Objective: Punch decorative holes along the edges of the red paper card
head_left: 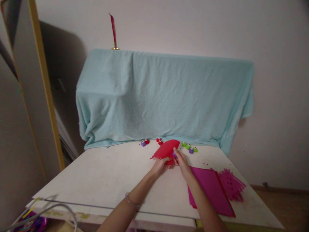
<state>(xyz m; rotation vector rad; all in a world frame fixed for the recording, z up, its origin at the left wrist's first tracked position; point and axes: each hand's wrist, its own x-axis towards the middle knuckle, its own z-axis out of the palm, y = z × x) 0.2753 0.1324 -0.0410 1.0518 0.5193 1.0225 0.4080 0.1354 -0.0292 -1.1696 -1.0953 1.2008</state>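
Observation:
My left hand [159, 166] and my right hand [182, 163] meet over the middle of a white table [103, 174]. Together they hold a folded red paper sheet [166, 149], which lifts up and away from me. My right hand also pinches a small purple punch [174, 155] at the paper's lower edge, with a red piece just below it. A clear bracelet sits on my left wrist.
Small red, purple and green craft punches [189, 147] line the back of the table under a light blue cloth [164, 96] draped over a big object. A stack of magenta paper [211, 190] and a punched magenta sheet [231, 185] lie at right. Cables hang at the near left corner.

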